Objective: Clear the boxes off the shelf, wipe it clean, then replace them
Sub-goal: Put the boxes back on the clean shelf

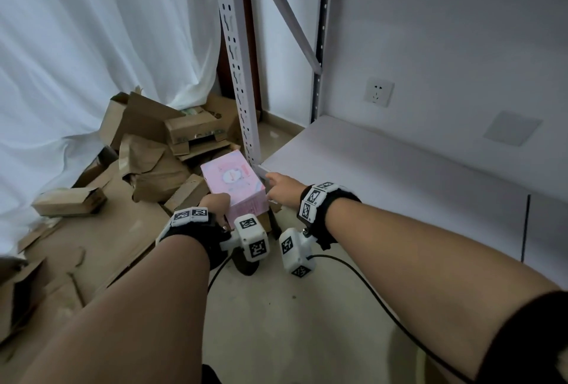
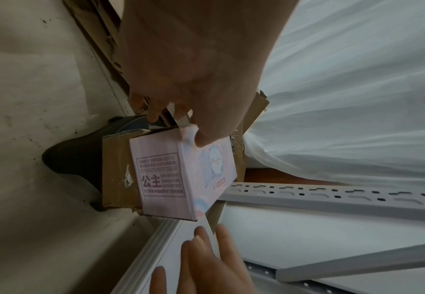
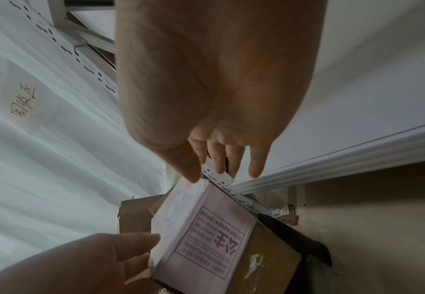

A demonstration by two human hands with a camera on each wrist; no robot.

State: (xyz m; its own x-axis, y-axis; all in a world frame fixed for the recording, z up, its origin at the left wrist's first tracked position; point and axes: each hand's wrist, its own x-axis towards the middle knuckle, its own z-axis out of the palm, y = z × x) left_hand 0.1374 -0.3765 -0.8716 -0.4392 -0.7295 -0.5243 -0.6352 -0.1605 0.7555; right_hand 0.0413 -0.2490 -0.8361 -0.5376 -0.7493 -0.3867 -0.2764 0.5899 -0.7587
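The pink box (image 1: 233, 188) sits just off the front left corner of the white shelf board (image 1: 399, 174), on top of a brown carton (image 2: 117, 169) on the floor, beside the slotted upright post (image 1: 242, 100). Its long axis runs away from the person, roughly parallel to the shelf's left edge, so its two long sides face left and right, one toward each hand.

The left hand (image 1: 216, 207) is at the box's near left corner. In the left wrist view its thumb lies on the printed top face and a finger curls down past the near edge, so it looks to be pinching that corner, though how firmly cannot be told.

The right hand (image 1: 284, 188) is on the opposite side, between the box and the shelf corner. Its fingers (image 3: 255, 165) are straight and spread, holding nothing. The thumb tip appears to be at the box's far top edge in the right wrist view, but actual contact is not certain.

The shelf board lies to the right of the box and higher than it. My reading is that the box is either being set down or picked up, and the frames do not settle which. A pile of torn brown cartons (image 1: 159, 150) lies on the floor to the left of the box, against the white curtain (image 1: 92, 45).

Judging from this, the left hand is already on the box, and the right need only close on the box's right side to share the load.
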